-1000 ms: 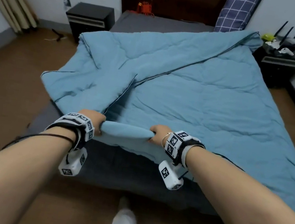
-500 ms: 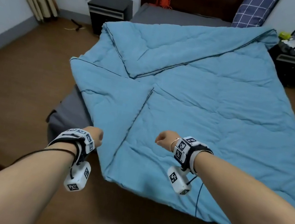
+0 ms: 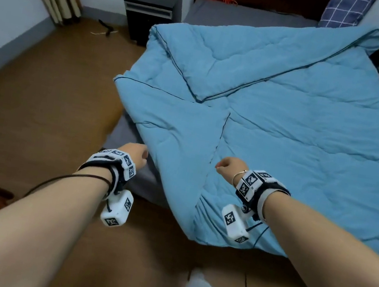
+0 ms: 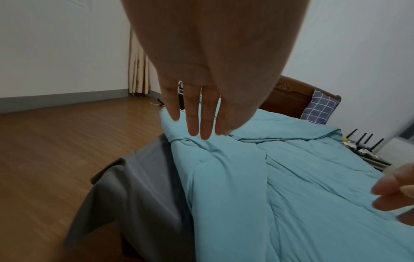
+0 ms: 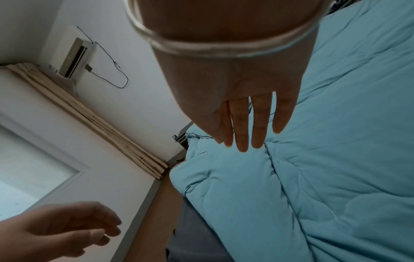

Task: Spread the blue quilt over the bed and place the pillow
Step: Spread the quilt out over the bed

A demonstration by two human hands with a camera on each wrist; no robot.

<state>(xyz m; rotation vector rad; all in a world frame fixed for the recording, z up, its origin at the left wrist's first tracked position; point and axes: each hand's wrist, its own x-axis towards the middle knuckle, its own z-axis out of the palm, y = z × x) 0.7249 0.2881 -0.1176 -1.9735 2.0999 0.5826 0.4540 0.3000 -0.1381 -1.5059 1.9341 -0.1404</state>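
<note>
Standing at the foot of the bed (image 3: 127, 178), I am seeing both hands free: the left hand (image 3: 137, 157) and right hand (image 3: 229, 168) are hovering with straight, relaxed fingers and are holding nothing. The blue quilt (image 3: 309, 143) is lying across the bed, hanging over its foot end, yet one big flap is lying folded back on the side toward the black nightstand (image 3: 152, 14), and the grey sheet is showing there. The pillow (image 3: 344, 8) is leaning against the headboard. I am judging the spreading as half done; the next move is calling for gripping that folded flap and pulling it out flat. A second ago both hands were clutching the quilt's near edge; now they are letting it lie.
</note>
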